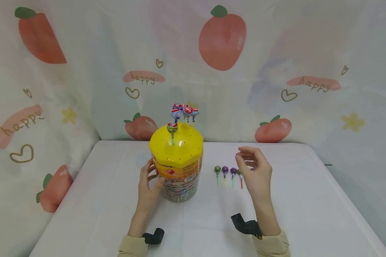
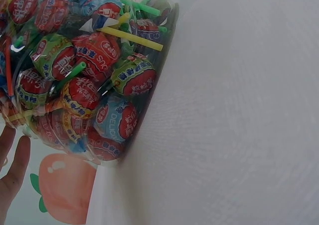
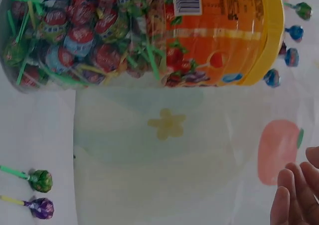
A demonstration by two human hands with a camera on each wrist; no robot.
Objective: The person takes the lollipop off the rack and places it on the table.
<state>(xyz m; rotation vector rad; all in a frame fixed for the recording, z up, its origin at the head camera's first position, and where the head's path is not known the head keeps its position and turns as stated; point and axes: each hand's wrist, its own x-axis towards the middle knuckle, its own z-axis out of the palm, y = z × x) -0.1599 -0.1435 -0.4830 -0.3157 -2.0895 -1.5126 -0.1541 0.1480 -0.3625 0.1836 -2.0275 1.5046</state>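
A clear plastic jar (image 1: 181,185) filled with wrapped lollipops (image 2: 97,56) stands upright on the table. Its orange label (image 3: 214,51) lies below a domed yellow lid (image 1: 180,151) with small holes. Several lollipops (image 1: 188,111) stand upright in the lid toward its back, and a green-and-red one (image 1: 172,128) stands nearer the front. The left hand (image 1: 150,187) holds the jar's left side, fingers bent along it and thumb at the front. To the right, the right hand (image 1: 255,171) hovers with loosely bent fingers and holds nothing, partly hiding a row of lollipops (image 1: 225,170).
The loose lollipops lie side by side on the white table (image 1: 93,200), sticks toward the person. Behind the table hangs a backdrop (image 1: 180,32) printed with fruit, hearts and the word "happy". Black wrist mounts (image 1: 246,225) sit at both wrists.
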